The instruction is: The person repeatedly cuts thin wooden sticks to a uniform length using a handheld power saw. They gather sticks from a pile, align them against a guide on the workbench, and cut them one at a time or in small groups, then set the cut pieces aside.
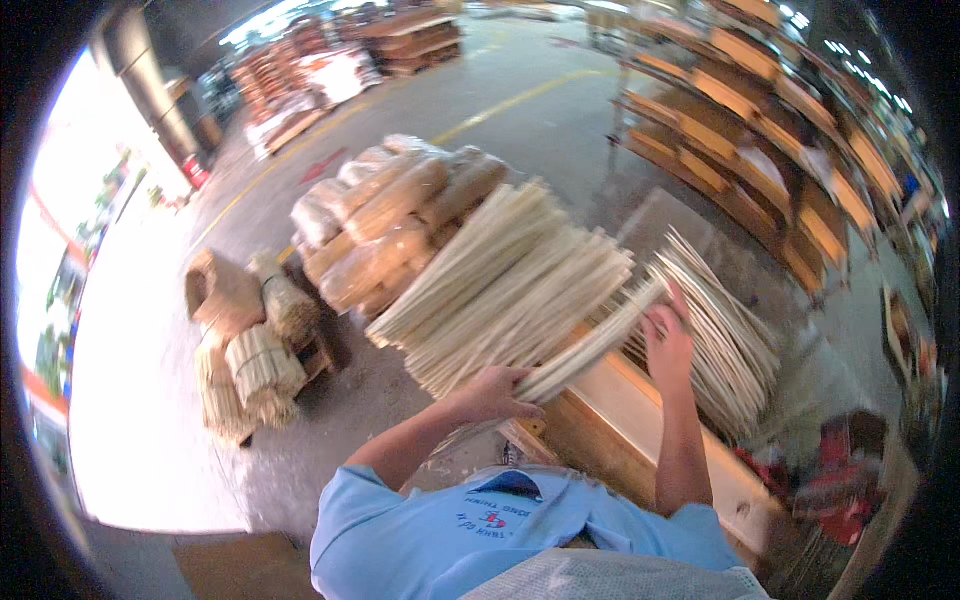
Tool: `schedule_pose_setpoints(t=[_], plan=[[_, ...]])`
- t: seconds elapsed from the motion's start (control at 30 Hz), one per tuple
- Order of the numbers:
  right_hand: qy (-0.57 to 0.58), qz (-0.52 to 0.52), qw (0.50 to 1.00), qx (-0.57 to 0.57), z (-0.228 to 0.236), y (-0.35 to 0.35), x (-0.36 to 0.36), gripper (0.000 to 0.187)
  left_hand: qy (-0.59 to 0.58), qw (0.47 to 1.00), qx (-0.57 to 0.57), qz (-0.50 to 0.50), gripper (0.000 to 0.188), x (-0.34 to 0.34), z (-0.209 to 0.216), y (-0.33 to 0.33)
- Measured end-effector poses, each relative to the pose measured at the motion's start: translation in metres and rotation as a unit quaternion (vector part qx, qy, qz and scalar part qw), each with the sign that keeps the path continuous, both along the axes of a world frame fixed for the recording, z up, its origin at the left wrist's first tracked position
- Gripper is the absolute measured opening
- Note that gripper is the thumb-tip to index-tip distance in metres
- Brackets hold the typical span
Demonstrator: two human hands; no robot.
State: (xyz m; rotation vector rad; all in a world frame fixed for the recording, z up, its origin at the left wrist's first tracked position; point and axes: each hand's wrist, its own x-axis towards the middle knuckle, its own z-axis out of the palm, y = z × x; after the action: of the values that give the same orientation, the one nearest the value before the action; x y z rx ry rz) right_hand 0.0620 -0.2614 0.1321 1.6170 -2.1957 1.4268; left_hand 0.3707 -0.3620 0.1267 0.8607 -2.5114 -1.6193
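Note:
A slim bundle of long pale sticks (592, 350), perhaps cane or bamboo, stretches between my two hands in front of my chest. Closed round its nearer left end is my left hand (497, 393). My right hand (668, 335) grips the bundle close to its far right end, fingers wrapped about it. Just beyond the bundle lies a large heap of similar sticks (500, 290), laid side by side. More loose sticks (722, 345) fan out to the right of my right hand. A wooden bench (640, 395) runs beneath my arms. Motion blurs the finer detail.
Plastic-wrapped bundles (400, 200) are stacked behind the heap. At left, tied stick bundles (262, 365) stand on a low support. A rack with wooden shelves (750, 130) rises at far right. Red items (845, 480) sit at lower right, and loaded pallets (310, 85) stand far back.

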Motion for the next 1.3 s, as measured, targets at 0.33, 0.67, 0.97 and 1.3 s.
schedule_pose_setpoints(t=[0.33,0.67,0.97,1.3], plan=[[0.157,0.032,0.986,-0.040,-0.025,-0.011,0.010,0.019,-0.003,0.999,-0.026,-0.017,0.076,0.015,-0.016,0.018],[0.188,0.101,0.977,-0.014,-0.010,-0.019,0.009,0.016,0.010,0.998,-0.060,0.031,0.056,0.017,-0.038,0.037],[0.104,0.075,0.992,0.018,-0.008,-0.030,-0.056,0.029,0.007,0.992,-0.102,0.068,0.045,0.013,-0.007,0.047],[-0.001,-0.097,0.984,0.148,0.004,0.020,-0.172,0.022,-0.050,0.987,-0.121,0.092,0.047,0.054,-0.042,0.041]])
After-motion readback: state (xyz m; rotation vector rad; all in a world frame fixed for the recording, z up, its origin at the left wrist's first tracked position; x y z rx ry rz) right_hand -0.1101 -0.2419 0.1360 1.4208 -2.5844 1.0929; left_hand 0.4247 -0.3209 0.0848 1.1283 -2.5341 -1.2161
